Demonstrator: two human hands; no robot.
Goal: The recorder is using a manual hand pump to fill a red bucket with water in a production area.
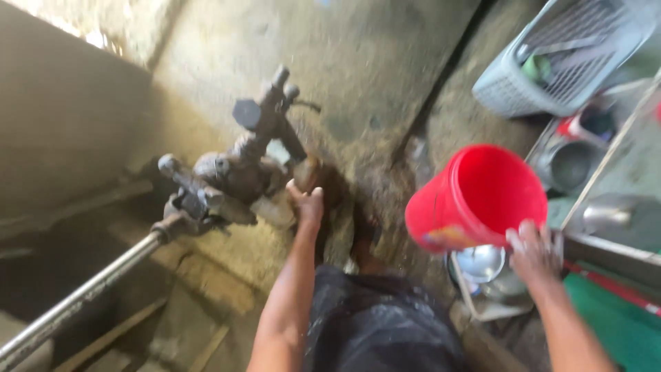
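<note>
Left hand (306,200) reached forward, arm extended, fingers (297,189) curled closed; right hand (533,251) gripped, fingers (522,234) spread, beside it.

I see a bright red bucket (482,196) at three o'clock, plain red inside, with a yellowish patch low on its outer wall. The hand pump (241,165) at ten o'clock is dull grey-brown metal, and its long handle (82,296) shines pale grey. At one o'clock sits a light grey basket (544,62) with a grid pattern. The floor (385,62) is mottled, stained tan concrete.
</note>
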